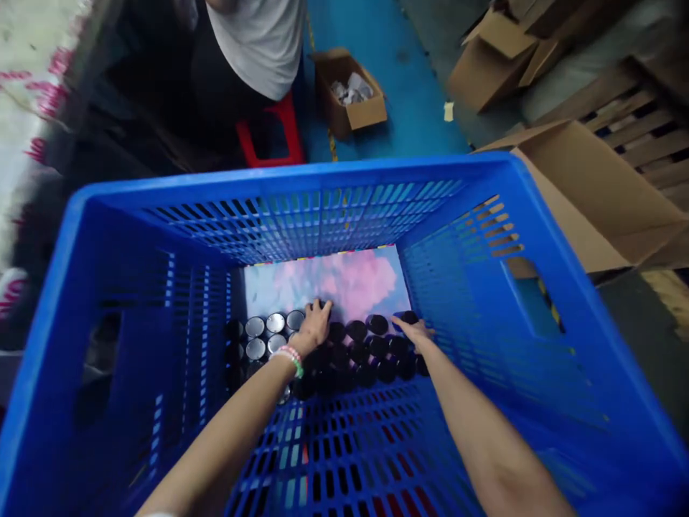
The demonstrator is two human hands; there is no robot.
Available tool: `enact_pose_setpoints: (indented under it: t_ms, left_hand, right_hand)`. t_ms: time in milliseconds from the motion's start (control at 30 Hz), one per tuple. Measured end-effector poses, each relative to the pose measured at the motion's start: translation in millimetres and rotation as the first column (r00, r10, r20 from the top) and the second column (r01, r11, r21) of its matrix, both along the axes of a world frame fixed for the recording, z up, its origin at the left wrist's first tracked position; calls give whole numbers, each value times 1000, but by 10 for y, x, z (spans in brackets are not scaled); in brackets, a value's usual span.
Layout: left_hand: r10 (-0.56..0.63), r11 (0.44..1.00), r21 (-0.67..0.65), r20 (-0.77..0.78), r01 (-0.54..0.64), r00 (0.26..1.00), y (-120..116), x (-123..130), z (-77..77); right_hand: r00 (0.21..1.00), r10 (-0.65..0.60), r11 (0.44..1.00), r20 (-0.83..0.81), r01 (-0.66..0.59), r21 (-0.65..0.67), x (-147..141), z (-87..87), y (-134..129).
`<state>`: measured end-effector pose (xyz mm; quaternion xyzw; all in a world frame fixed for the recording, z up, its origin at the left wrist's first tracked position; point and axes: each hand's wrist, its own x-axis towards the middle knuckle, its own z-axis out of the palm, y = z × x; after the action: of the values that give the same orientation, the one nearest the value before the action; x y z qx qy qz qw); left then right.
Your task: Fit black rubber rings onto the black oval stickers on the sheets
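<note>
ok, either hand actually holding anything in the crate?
Cannot tell. Left hand and right hand rest on the tops of the round containers; no clear grasp shows.

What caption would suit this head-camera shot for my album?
Both hands, left hand and right hand, reach among round black caps deep inside a blue crate.

Dim, bluish light; wide-angle bending at edges, blur at far left.

cans (344, 355) in crate (301, 179), carton (597, 194) right, box (349, 90) behind
</note>
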<state>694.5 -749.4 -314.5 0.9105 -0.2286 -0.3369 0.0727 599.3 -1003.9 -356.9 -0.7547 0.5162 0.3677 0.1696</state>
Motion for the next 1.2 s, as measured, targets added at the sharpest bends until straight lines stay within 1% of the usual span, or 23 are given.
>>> enact_pose_setpoints:
  t_ms: [67, 133, 200, 300, 367, 433, 567, 700, 833, 900, 967, 1033, 1067, 1133, 1200]
  left_hand:
    - [19, 1000, -1, 19, -19, 1000, -145, 23, -240]
    - [29, 1000, -2, 24, -29, 999, -211, 44, -437]
    - [33, 999, 2, 6, -33, 999, -202, 53, -589]
    - [34, 999, 4, -28, -34, 999, -109, 41, -735]
    - [31, 1000, -3, -33, -31, 999, -39, 23, -786]
    - [33, 999, -2, -25, -33, 999, 20, 5, -809]
    - [37, 999, 29, -21, -37, 999, 103, -6, -800]
    - [-4, 999, 39, -72, 7, 997, 145, 26, -736]
    - [-18, 996, 85, -77, 24, 997, 179, 66, -586]
    - [-22, 992, 122, -67, 30, 997, 233, 101, -457]
    - [-36, 987, 157, -52, 44, 998, 326, 172, -273]
    - [-55, 980, 191, -38, 62, 998, 453, 292, -19]
    - [-66, 976, 207, -35, 72, 997, 525, 365, 136]
    - [-88, 968, 234, -35, 93, 996, 673, 506, 500]
    - [-113, 964, 241, -30, 117, 993, 817, 589, 912]
  right_hand:
    - [999, -9, 1000, -47, 9, 7, -63, -98, -96]
    - [997, 13, 1000, -81, -11, 29, -90, -133, -216]
    - [995, 65, 996, -79, -61, 59, -69, -135, -332]
    - [979, 202, 977, 10, -203, 68, 1, -143, -427]
    - [952, 294, 952, 82, -300, 66, 18, -172, -426]
    - [928, 351, 927, 122, -363, 95, -11, -215, -400]
    - [912, 384, 890, 143, -407, 204, -129, -292, -384]
    - [886, 418, 854, 203, -459, 246, -150, -337, -350]
    - [845, 476, 811, 243, -529, 252, -89, -368, -159]
    - [830, 506, 796, 235, -555, 242, -54, -360, -59]
    - [814, 537, 789, 221, -577, 211, -5, -328, 23]
    - [789, 569, 776, 233, -609, 164, 79, -281, 122]
    - [768, 587, 762, 255, -631, 145, 139, -260, 195]
    - [713, 620, 718, 327, -684, 130, 292, -231, 419]
    - [660, 638, 670, 397, -730, 135, 471, -225, 757]
